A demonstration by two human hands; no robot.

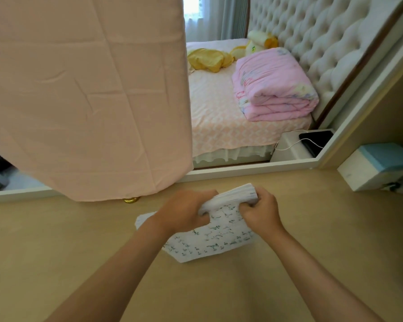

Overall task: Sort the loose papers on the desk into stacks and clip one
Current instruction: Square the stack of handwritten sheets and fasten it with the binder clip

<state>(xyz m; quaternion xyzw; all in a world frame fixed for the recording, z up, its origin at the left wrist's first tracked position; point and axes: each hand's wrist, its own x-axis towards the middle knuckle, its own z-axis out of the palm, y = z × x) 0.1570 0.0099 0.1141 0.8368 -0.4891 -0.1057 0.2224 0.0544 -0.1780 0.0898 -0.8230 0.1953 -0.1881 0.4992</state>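
Observation:
A thick stack of white papers (221, 233) with green handwriting lies on the beige desk (79, 252), its far edge lifted and bent upward. My left hand (184, 212) grips the stack's raised far edge on the left. My right hand (261, 210) grips the same raised edge on the right, fingers curled over it. A corner of paper (142, 220) sticks out from under my left wrist. No clip is in sight.
A pink cloth-covered object (86, 94) stands at the desk's back left, with a gold base (131, 200) below it. A white and blue box (377, 168) sits at the right edge. A bed with a folded pink quilt (272, 87) lies beyond the desk.

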